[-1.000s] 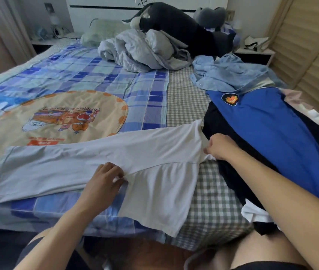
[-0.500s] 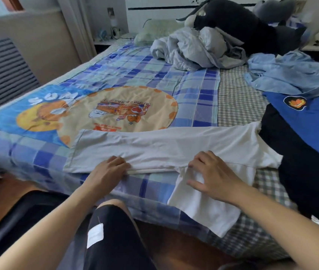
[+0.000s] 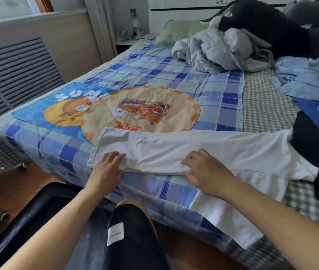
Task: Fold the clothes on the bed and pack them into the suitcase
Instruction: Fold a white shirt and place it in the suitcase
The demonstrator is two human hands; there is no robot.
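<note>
A white T-shirt [image 3: 203, 151] lies across the near side of the bed [image 3: 154, 75], folded lengthwise into a long band, with one sleeve hanging over the bed's edge. My left hand [image 3: 107, 168] presses flat on the band's near edge towards its left end. My right hand [image 3: 206, 172] rests on the same edge near the middle, fingers spread and thumb along the fold. A black case [image 3: 37, 209] that looks like the suitcase sits on the floor below, partly hidden by my leg.
At the right lie a dark blue shirt with a badge [image 3: 318, 121], a black garment [image 3: 316, 152] and a light blue shirt [image 3: 306, 78]. A crumpled grey duvet [image 3: 223, 49] and a black plush toy [image 3: 271, 26] fill the bed's head end.
The shirt's near half has been folded over into a narrower band. My right hand moved left from the shoulder to the fold's edge, and the view turned left.
</note>
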